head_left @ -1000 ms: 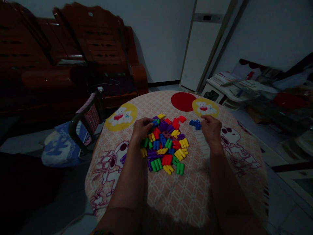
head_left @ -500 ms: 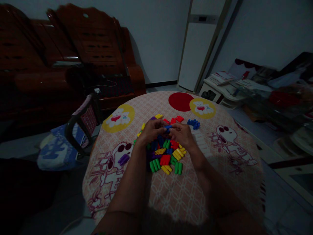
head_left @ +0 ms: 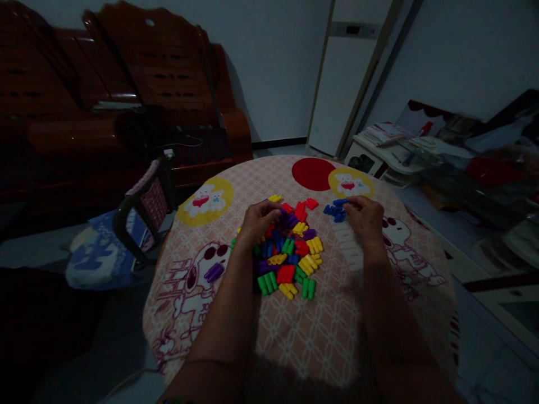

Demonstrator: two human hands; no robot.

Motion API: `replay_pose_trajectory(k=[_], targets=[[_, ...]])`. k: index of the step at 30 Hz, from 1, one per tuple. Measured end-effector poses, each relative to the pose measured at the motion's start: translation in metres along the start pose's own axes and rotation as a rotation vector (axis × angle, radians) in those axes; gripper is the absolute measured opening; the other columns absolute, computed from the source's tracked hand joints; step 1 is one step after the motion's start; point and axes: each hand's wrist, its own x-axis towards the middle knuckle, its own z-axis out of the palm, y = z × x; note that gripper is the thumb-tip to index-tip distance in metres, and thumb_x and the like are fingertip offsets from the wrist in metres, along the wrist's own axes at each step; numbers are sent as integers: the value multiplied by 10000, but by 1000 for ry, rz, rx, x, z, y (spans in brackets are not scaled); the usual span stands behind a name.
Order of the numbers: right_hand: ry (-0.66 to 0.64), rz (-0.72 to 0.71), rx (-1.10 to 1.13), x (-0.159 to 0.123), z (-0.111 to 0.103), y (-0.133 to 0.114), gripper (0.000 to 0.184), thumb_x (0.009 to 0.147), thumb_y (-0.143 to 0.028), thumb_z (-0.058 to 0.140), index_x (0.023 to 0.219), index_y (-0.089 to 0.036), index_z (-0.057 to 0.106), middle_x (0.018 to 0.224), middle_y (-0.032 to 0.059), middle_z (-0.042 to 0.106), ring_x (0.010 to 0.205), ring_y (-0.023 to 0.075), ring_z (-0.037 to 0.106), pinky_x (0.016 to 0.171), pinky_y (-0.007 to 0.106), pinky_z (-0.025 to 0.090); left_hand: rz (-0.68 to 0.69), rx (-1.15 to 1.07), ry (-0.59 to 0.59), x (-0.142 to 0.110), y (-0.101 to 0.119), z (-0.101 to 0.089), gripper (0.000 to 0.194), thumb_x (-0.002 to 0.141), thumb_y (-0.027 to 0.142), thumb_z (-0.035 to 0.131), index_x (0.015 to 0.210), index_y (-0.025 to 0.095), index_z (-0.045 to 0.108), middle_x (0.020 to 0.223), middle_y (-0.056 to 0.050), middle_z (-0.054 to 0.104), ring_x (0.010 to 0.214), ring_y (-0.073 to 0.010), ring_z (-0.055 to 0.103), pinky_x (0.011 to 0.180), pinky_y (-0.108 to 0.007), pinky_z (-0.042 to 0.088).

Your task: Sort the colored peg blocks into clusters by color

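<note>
A heap of small coloured plastic blocks (head_left: 290, 252) lies in the middle of a round table with a cartoon-print cloth (head_left: 391, 292). My left hand (head_left: 256, 221) rests on the heap's far left side, fingers curled over the pieces. My right hand (head_left: 364, 219) is off to the right, pinching a blue block (head_left: 340, 202) just above a small separate cluster of blue blocks (head_left: 334, 211). One purple block (head_left: 214, 272) lies apart at the left.
A chair with a patterned cushion (head_left: 143, 207) stands against the table's left edge. Dark wooden seats (head_left: 126, 106) fill the back left. A white door (head_left: 345, 78) is behind, and a low cluttered shelf (head_left: 400, 151) runs along the right.
Half a second ago both hands met over the heap around a blue block. My right hand has since carried it right to the blue cluster; my left hand stayed on the heap.
</note>
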Motion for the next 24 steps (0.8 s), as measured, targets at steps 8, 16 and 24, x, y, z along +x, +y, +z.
replay_pose_trajectory(k=[8,16,24], targets=[[-214,-53,-349,-2,19,-2,213,872,-273,604,961,-194,781,963,105,773,881,243,695,807,342,488,7,4,44,1,0,-3,297,727,378,673,902,144,724,747,-30,722,617,-145,618,620,-275,512],[-259,-44,-541,-4,23,3,225,918,-309,611,1069,-243,766,999,95,780,902,238,698,752,318,456,-2,25,47,2,-4,-6,351,733,404,659,951,141,738,767,-40,724,642,-154,630,627,-276,507],[-268,-4,-559,-4,28,7,215,927,-293,618,1080,-231,755,1005,124,770,907,267,701,758,340,446,-24,-1,124,-1,0,-21,364,724,421,707,952,140,744,797,-58,742,651,-153,638,636,-272,515]])
